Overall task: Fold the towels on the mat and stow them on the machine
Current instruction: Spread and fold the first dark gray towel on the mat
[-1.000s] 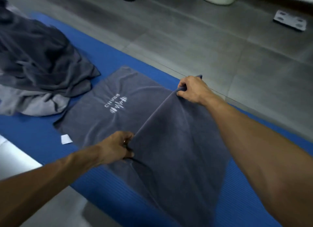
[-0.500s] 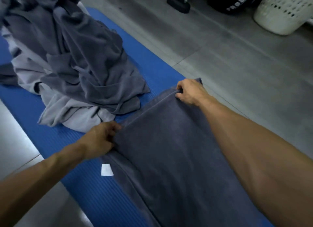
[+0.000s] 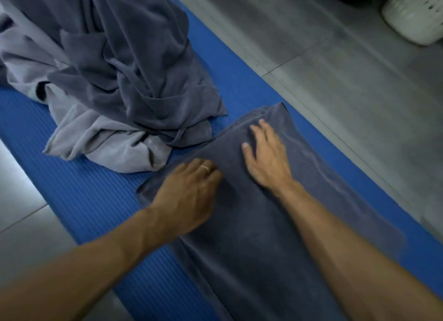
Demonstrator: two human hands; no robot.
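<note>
Towel (image 3: 275, 224), dark grey and folded long, lies flat on the blue mat (image 3: 79, 200). Both hands rest on its far end. Right hand (image 3: 266, 157) lies flat with fingers spread. Left hand (image 3: 189, 191) presses down, fingers close together. A messy pile of towels (image 3: 115, 69) sits just beside, far left. A white basket (image 3: 414, 16) stands on the floor, far right.

Bare forearms, no sleeves; thin ring (image 3: 205, 168) (on a left-hand finger)

Folded towel (image 3: 263, 236) on mat (image 3: 79, 191), towel heap (image 3: 115, 81) behind-left, basket (image 3: 414, 16) far right on floor (image 3: 335, 81)
</note>
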